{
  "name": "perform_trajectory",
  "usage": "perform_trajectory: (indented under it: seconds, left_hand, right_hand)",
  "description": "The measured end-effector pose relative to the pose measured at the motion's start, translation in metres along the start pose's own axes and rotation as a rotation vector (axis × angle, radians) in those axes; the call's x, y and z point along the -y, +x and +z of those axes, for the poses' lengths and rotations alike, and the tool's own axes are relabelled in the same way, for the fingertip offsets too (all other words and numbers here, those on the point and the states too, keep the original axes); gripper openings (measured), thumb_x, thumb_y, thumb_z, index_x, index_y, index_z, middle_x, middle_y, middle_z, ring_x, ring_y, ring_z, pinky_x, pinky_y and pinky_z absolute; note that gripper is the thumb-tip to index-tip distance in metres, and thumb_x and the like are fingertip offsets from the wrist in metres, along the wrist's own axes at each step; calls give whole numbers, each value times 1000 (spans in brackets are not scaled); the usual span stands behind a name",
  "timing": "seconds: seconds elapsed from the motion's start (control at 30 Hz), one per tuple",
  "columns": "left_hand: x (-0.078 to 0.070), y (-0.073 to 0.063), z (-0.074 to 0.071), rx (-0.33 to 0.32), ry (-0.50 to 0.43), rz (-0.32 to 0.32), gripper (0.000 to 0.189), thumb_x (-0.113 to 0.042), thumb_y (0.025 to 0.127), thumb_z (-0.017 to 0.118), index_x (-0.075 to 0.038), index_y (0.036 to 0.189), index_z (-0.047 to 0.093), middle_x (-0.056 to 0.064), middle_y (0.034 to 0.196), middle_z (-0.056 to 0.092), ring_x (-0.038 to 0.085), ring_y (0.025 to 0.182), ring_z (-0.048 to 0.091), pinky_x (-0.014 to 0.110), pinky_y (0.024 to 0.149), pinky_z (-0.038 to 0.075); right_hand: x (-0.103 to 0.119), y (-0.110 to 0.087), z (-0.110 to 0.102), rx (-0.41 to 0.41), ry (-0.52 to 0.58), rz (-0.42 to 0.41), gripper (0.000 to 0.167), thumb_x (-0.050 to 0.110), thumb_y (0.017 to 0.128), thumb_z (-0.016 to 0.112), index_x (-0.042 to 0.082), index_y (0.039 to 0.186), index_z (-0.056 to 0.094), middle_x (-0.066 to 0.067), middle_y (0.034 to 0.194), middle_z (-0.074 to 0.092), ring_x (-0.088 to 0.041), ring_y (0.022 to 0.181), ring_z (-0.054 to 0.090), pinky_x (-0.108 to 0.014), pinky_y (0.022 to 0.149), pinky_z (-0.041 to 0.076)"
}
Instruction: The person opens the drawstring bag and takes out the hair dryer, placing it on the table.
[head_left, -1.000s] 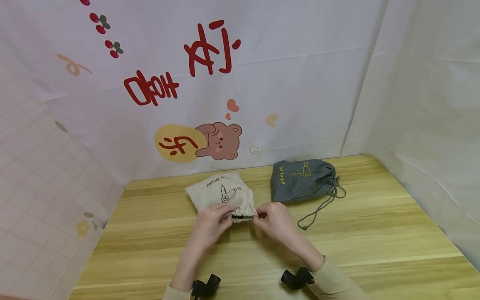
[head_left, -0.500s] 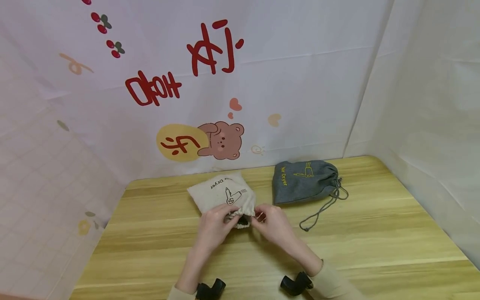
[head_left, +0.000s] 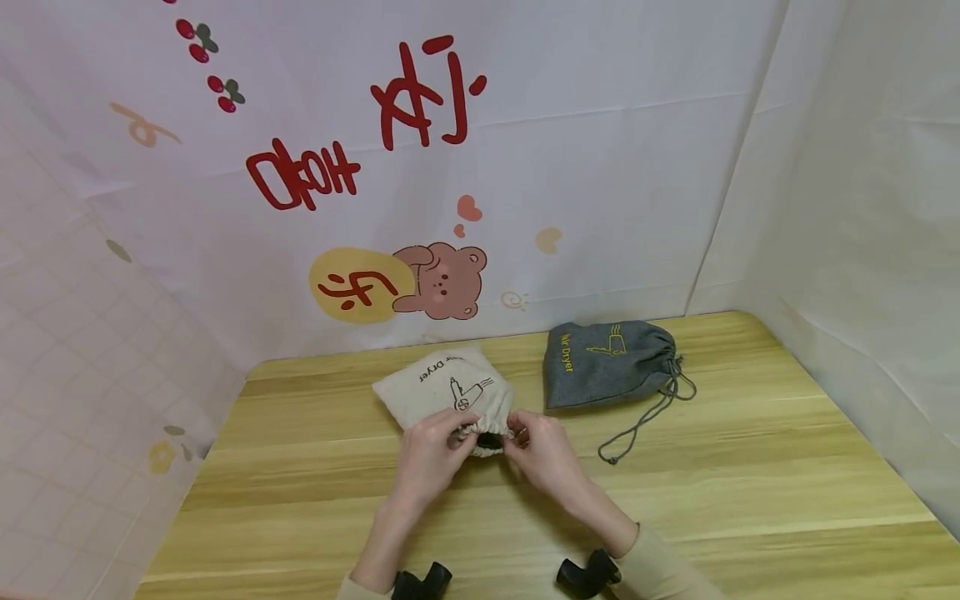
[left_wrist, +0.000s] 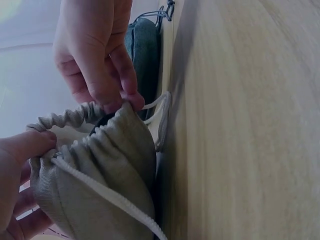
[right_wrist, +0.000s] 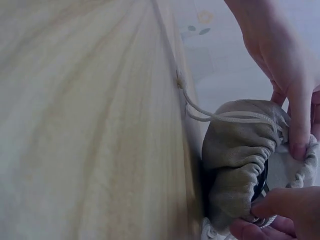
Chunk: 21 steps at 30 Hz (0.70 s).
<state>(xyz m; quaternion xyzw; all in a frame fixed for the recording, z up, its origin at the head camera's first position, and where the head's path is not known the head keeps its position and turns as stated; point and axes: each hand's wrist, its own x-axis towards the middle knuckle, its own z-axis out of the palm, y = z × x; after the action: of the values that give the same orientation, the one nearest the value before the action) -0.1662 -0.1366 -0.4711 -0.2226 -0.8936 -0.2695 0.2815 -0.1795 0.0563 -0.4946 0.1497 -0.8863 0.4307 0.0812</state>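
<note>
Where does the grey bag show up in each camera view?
Head: grey bag lies on the table, right of centre, right of the beige bag.
Left wrist: a sliver at top centre, behind the right hand.
Right wrist: not in view.
Shared landmark: the beige bag's gathered mouth, pinched by both hands.

Beige bag (head_left: 442,390) with a black hair-dryer print, grey bag (head_left: 603,363) with yellow lettering, pale wood-grain tabletop (head_left: 750,467), bear-and-red-letter backdrop (head_left: 438,283) behind
</note>
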Motion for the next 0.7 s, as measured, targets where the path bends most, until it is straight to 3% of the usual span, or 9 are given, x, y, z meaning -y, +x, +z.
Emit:
perform_trajectory:
  seconds: [0.2, 0.4, 0.53, 0.7]
  left_hand:
    - [3, -1, 0, -13, 32, -3, 26, -2, 72, 87, -14, 94, 80, -2, 86, 80, 12, 76, 75, 28, 68, 61]
    - [6, 0, -2, -35, 44, -51, 24, -1, 74, 87, -11, 95, 80, 1, 87, 80, 11, 72, 71, 25, 63, 57]
    - [4, 0, -3, -38, -1, -96, 22, -2, 77, 85, -10, 97, 81, 3, 90, 81, 12, 73, 71, 26, 65, 59]
    - [-2, 0, 0, -17, -114, -173, 18, -3, 82, 82, -7, 99, 81, 8, 95, 82, 15, 76, 72, 24, 64, 60]
  right_hand:
    - [-4, 2, -2, -27, 28, 18, 20, -11, 74, 75, 3, 88, 74, -9, 78, 76, -9, 69, 68, -18, 64, 57]
    - [-7, 5, -6, -37, 56, 71, 22, -12, 75, 74, 3, 90, 76, -11, 79, 77, -10, 68, 69, -18, 63, 57]
    - [-8, 7, -6, -37, 58, 104, 20, -9, 76, 74, 5, 90, 76, -11, 78, 77, -9, 67, 70, -18, 62, 56]
    - [-8, 4, 0, -27, 41, 75, 15, -2, 81, 79, 3, 94, 77, -10, 83, 79, -11, 70, 73, -18, 63, 57]
